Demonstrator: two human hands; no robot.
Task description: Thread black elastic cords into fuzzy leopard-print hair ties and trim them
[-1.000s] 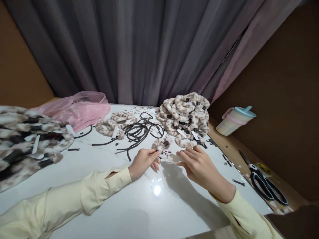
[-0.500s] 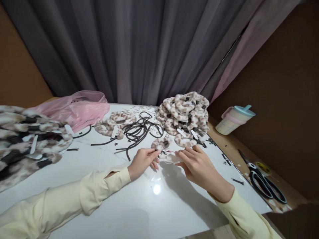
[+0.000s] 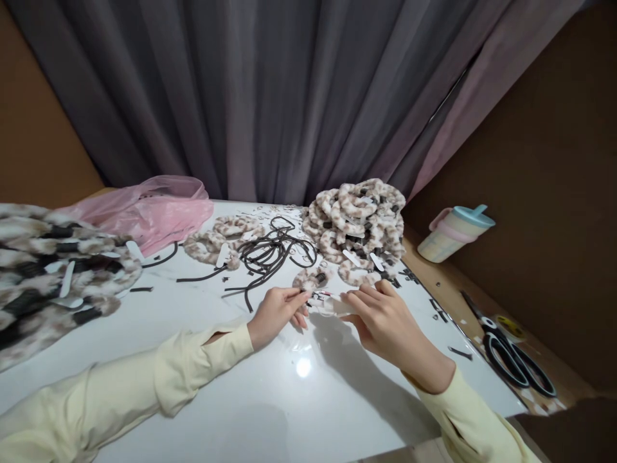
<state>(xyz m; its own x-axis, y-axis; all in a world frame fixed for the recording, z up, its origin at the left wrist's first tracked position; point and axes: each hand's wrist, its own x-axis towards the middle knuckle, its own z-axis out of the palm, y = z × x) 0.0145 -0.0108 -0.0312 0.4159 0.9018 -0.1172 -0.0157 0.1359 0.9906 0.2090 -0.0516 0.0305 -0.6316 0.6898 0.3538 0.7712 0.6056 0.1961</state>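
Observation:
A small furry strap (image 3: 311,278), white with brown spots and a dark band, curves just beyond my fingertips. My left hand (image 3: 281,313) is closed in a pinch on the strap's near end, where small metal parts (image 3: 321,294) show. To its right my right hand (image 3: 383,319) is closed, thumb against fingers, on a white flat tab (image 3: 340,305). A thin reddish piece lies between the two hands, too small to make out. Both hands are slightly above the white table (image 3: 231,392).
Furry straps are heaped at the back right (image 3: 366,215) and at the left (image 3: 43,276). Dark cord (image 3: 270,254) lies tangled mid-table. A pink plastic bag (image 3: 149,209) lies behind. On the right are scissors (image 3: 511,360), yellow tape (image 3: 509,326) and a lidded cup (image 3: 453,235).
Both hands stay nearly in place, still pinching the strap and the white tab. Only slight shifts of the fingers and of the view show.

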